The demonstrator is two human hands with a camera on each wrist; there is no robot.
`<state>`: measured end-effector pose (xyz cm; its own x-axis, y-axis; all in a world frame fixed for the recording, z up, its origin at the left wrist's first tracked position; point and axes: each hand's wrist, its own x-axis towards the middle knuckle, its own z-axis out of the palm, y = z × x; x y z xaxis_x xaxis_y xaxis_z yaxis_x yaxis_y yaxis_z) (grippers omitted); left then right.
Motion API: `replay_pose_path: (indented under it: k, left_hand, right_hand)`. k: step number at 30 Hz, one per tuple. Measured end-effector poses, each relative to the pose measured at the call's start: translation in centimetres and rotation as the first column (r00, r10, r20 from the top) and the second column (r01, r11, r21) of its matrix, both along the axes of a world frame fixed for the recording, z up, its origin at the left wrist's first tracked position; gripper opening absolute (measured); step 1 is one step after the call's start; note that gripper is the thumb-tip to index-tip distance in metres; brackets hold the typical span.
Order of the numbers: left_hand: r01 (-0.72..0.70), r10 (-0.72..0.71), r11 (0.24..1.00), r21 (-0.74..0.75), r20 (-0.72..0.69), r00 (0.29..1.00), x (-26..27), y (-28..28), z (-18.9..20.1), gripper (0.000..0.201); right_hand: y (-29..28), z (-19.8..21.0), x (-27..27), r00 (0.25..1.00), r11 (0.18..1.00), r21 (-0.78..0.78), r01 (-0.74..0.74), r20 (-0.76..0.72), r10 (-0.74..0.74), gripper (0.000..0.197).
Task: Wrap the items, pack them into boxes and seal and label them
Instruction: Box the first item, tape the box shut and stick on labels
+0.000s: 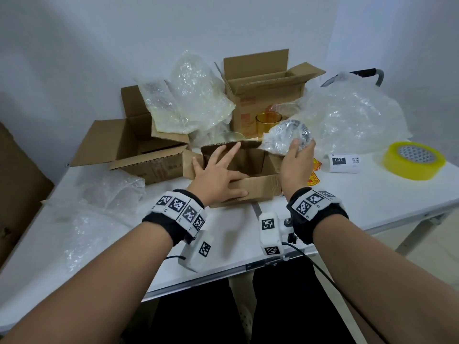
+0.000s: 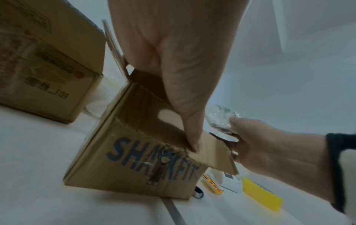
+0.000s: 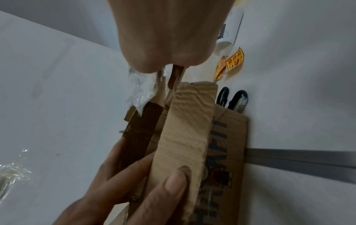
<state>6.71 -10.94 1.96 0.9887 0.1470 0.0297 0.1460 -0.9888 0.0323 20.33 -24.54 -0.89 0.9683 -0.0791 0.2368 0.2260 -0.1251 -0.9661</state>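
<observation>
At table centre, near the front edge, a small open cardboard box (image 1: 250, 184) printed with blue lettering stands on the white table (image 1: 347, 199). Left hand (image 1: 218, 175): fingers straight and spread over the box opening, fingertips touching the raised far flap, thumb pressing the near flap outward and down; the left wrist view shows the thumb (image 2: 190, 137) laid on that flap's edge. Right hand (image 1: 296, 160): fingers curled round a bubble-wrapped item (image 1: 288, 136), held just above the right end of the box, over its right flap and clear of the opening; the item is round and dark under the wrap, its kind not discernible. Behind the small box: an amber glass cup (image 1: 268, 122), a clear glass (image 1: 229, 137) partly hidden by the far flap, and a tall open carton (image 1: 263, 95). Left of these: a second open carton (image 1: 139, 150) lying low, with crumpled bubble wrap (image 1: 191, 100) heaped over its back flap. More bubble wrap (image 1: 104, 192) lies on the left part of the table, and a large heap (image 1: 355, 117) at the right rear. Right of the box: yellow fragile stickers (image 3: 234, 61), a white label printer (image 1: 344, 163) showing "032", and beyond it a roll of yellow-tinted packing tape (image 1: 413, 161). Black scissor handles (image 3: 232, 99) show just beside the box's right wall in the right wrist view
</observation>
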Motion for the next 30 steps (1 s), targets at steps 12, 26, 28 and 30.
replay_pose_path:
  k: [12, 26, 28, 30]
  left_hand:
    - [-0.048, 0.051, 0.999, 0.017, -0.303, 0.952, 2.8, 1.9, 0.6, 0.065]
    - [-0.075, 0.068, 0.996, -0.054, -0.129, 0.989, 3.0, 1.5, 0.9, 0.079]
    - [-0.078, 0.073, 0.987, -0.137, -0.037, 0.997, 2.5, 2.3, 0.9, 0.085]
    - [-0.097, 0.094, 0.987, -0.131, -0.026, 0.995, 1.9, 3.2, 0.4, 0.104]
  right_hand:
    - [-0.7, 1.6, -0.1, 0.995, 0.989, -0.144, -0.038, 0.089, 0.051, 0.046]
    - [0.9, 2.8, 0.4, 0.892, 0.597, -0.8, -0.059, 0.226, 0.391, 0.029]
    - [1.0, 2.6, 0.4, 0.873, 0.547, -0.837, -0.018, 0.253, 0.417, 0.026]
    - [1.1, 2.5, 0.3, 0.856, 0.496, -0.868, 0.035, 0.282, 0.433, 0.026]
